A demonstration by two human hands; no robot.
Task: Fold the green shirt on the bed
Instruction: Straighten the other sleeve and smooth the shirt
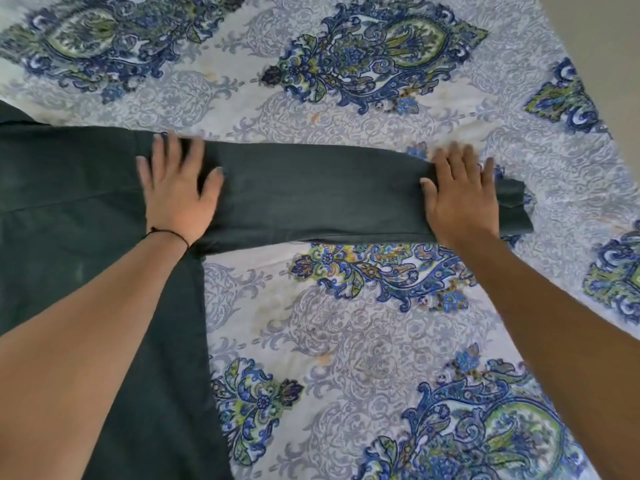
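Note:
A dark green shirt (69,202) lies flat on the bed (346,323), its body at the left and running out of view. One long sleeve (311,199) stretches straight out to the right. My left hand (176,192) rests palm down, fingers spread, where the sleeve meets the body. My right hand (460,195) lies flat with fingers apart near the cuff (516,209) at the sleeve's end. Neither hand grips the cloth. My left forearm covers part of the shirt's body.
The bed wears a white cover printed with blue and green paisley. Its right edge (588,109) runs diagonally at the upper right, with grey floor (609,29) beyond it.

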